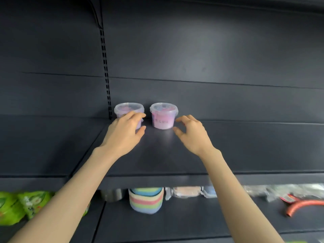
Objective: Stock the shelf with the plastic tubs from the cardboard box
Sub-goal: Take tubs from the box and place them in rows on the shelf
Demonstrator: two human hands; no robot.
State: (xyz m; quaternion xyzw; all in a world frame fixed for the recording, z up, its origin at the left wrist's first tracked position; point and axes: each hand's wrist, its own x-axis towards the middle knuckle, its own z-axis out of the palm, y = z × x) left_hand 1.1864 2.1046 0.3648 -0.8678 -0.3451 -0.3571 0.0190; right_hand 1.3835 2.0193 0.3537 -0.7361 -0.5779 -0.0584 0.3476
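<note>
Standing next to this one. The left grip (125, 132) is curled round the front of the left tub (128, 107), fingers across its side just under the lid and thumb low by the base, so I'd say it's holding it. The right grip (191, 134) is wide: thumb and fingers in a loose C just beside the right tub (164, 116), not touching it as far as I can see.

Both tubs sit upright at the very back of the shelf (157, 158), close to the back panel (210, 102), with a small gap between them. The left one is right by the slotted upright (107, 76). The cardboard box isn't in view.

My read is that this is the set-down and tidy bit. If it were me:

- make sure the left tub is flat on its base before letting go, then open the fingers straight out so they don't drag it forward
- these look light and slick, so nudge low on the wall, not at the lid rim, or it'll tip
- keep the pair square to the back and close the gap a bit, so the row runs rightwards evenly
- pull the arms back level, because the shelf edge is right under the forearms

Plenty of bare shelf to the right and in front for more.
</note>
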